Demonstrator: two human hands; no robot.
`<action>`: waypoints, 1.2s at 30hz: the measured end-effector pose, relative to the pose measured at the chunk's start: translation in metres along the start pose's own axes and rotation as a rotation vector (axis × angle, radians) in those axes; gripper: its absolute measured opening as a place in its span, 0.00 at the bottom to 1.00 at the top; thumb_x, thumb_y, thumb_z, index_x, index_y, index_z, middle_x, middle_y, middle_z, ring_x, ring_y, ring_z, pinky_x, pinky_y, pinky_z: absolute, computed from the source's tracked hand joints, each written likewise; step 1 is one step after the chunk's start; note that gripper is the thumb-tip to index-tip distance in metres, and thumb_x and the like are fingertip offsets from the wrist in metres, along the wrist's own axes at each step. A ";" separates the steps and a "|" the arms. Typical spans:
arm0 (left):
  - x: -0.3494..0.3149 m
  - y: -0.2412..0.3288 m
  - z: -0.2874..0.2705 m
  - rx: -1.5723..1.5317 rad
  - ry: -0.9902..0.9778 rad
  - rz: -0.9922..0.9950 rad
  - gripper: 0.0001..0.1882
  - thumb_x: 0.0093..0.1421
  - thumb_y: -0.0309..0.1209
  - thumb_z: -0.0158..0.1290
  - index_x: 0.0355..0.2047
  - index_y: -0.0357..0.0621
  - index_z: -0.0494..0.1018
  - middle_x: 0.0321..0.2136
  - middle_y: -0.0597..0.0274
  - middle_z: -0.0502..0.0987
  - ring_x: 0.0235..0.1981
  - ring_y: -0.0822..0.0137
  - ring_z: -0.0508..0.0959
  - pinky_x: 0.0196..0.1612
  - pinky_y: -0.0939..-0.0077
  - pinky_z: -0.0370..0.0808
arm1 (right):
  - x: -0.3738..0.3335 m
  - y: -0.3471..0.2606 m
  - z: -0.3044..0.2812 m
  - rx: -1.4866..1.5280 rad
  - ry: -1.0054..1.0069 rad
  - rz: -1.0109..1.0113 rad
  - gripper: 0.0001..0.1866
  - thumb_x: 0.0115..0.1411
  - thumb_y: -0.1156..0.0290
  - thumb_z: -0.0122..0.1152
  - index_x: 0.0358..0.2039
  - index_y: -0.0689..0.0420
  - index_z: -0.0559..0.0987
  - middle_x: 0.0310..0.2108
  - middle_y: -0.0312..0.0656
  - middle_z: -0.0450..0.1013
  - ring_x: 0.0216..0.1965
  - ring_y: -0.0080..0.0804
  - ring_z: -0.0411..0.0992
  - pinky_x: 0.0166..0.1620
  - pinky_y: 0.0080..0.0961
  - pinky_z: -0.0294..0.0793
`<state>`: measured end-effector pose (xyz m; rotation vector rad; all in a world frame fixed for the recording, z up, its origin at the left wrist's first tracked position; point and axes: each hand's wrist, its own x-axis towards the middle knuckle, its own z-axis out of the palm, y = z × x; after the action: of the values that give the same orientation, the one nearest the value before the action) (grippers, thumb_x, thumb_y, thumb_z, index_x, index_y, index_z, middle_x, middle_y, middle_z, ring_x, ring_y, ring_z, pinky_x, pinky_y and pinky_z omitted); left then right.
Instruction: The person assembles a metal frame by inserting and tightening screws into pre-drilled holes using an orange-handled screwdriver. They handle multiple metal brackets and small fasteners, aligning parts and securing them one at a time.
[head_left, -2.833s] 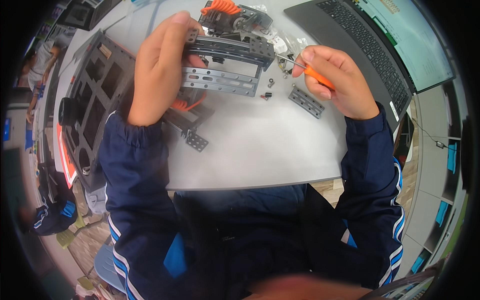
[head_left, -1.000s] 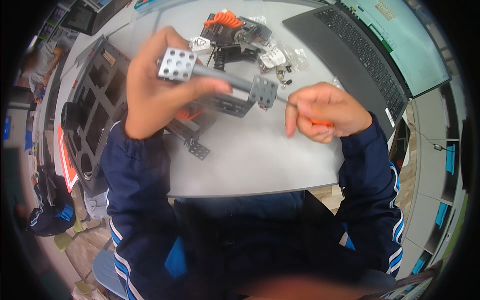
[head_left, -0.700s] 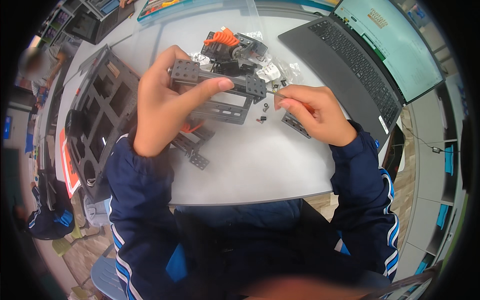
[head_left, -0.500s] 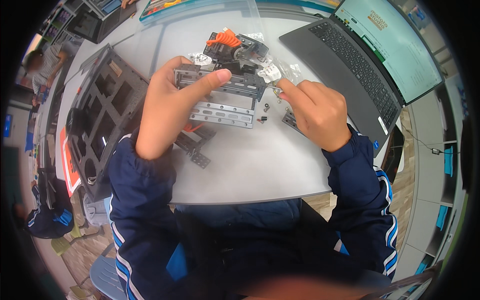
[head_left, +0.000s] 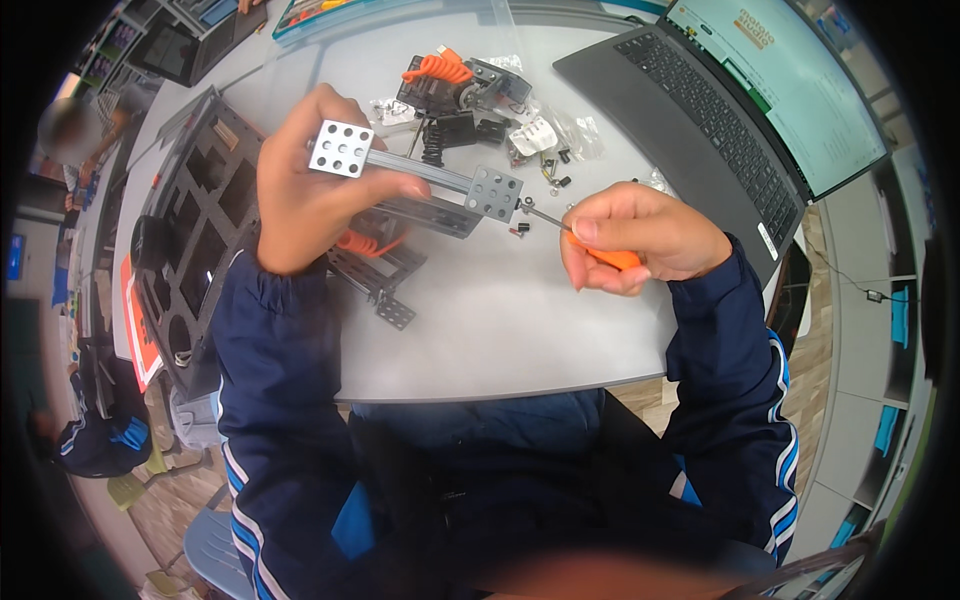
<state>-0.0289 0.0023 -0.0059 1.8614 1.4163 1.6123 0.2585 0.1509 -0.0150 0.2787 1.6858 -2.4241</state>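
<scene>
1. A grey metal bracket [head_left: 425,175] with perforated square end plates is held up over the white table [head_left: 500,320], one end plate toward the person's left and the other near the middle of the view.
2. The left hand [head_left: 310,185] is wrapped around the bracket's left half — thumb lying along the bar, fingers curled behind it.
3. The right hand [head_left: 640,238] is closed in a pinch on an orange-handled screwdriver [head_left: 590,245]; its thin shaft points left, and the tip meets the bracket's right end plate.
4. Under the left hand lie more grey perforated metal pieces [head_left: 385,290] with an orange coiled cable [head_left: 365,242] among them, resting on the table.
5. Beyond the bracket sits a cluster of parts — a black motor block with an orange coiled wire [head_left: 445,80], small clear bags [head_left: 545,130] and loose dark screws [head_left: 555,175].
6. An open laptop [head_left: 720,110] stands at the right rear, its screen lit.
7. A dark foam tray with cut-outs [head_left: 195,230] lies along the table's left edge.
</scene>
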 end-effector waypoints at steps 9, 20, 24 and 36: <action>0.004 0.024 0.023 -0.025 0.140 -0.574 0.17 0.58 0.33 0.70 0.38 0.36 0.74 0.30 0.60 0.82 0.28 0.75 0.80 0.32 0.81 0.78 | 0.025 0.018 0.012 -1.295 0.934 -0.687 0.09 0.67 0.68 0.63 0.36 0.62 0.80 0.24 0.40 0.70 0.26 0.32 0.71 0.31 0.28 0.70; 0.007 0.016 0.015 -0.093 0.061 -0.449 0.17 0.57 0.30 0.71 0.34 0.38 0.72 0.30 0.58 0.83 0.28 0.74 0.81 0.32 0.81 0.78 | 0.028 0.026 0.009 -1.084 0.776 -0.506 0.08 0.66 0.70 0.63 0.39 0.61 0.83 0.50 0.46 0.73 0.40 0.33 0.75 0.42 0.27 0.75; 0.005 0.009 0.018 -0.123 0.077 -0.479 0.17 0.56 0.31 0.71 0.34 0.38 0.72 0.29 0.58 0.83 0.28 0.74 0.81 0.32 0.80 0.78 | 0.025 0.026 0.007 -1.054 0.840 -0.588 0.07 0.64 0.71 0.66 0.36 0.63 0.84 0.49 0.45 0.74 0.39 0.33 0.78 0.42 0.25 0.78; 0.006 0.014 0.019 -0.127 0.050 -0.526 0.17 0.57 0.33 0.71 0.34 0.39 0.73 0.28 0.63 0.81 0.27 0.76 0.78 0.31 0.82 0.74 | 0.027 0.024 0.012 -1.305 0.970 -0.790 0.09 0.53 0.78 0.75 0.30 0.63 0.80 0.39 0.40 0.76 0.33 0.30 0.76 0.39 0.23 0.76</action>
<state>-0.0065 0.0072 0.0024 1.2434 1.6092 1.4424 0.2374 0.1308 -0.0395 0.6858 3.8552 -0.7570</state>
